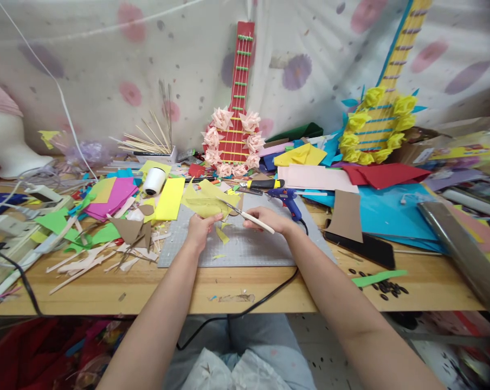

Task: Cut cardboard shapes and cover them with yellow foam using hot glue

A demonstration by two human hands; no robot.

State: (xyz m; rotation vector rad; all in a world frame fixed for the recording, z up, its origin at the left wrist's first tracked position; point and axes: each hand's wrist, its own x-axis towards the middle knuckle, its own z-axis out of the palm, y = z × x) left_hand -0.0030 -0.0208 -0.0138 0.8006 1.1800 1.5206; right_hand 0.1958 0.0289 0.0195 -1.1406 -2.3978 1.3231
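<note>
My left hand (201, 230) pinches the lower edge of a thin yellow sheet (204, 197), perhaps crepe paper or felt. In my right hand (265, 219) is a pair of scissors (258, 222) with white handles. Their blades point left and lie against the sheet's right side. Small yellow scraps (222, 235) are just below, over the grey cutting mat (245, 255). Behind my right hand, a blue glue gun (286, 200) rests on the mat, its black cord running off the table's front edge.
A red paper guitar (240, 81) with pink flowers stands at the back; a yellow one (375, 127) leans at right. Coloured offcuts (107, 233) crowd the left. A black phone (367, 250), blue sheets (395, 214) and small black beads (387, 287) lie right.
</note>
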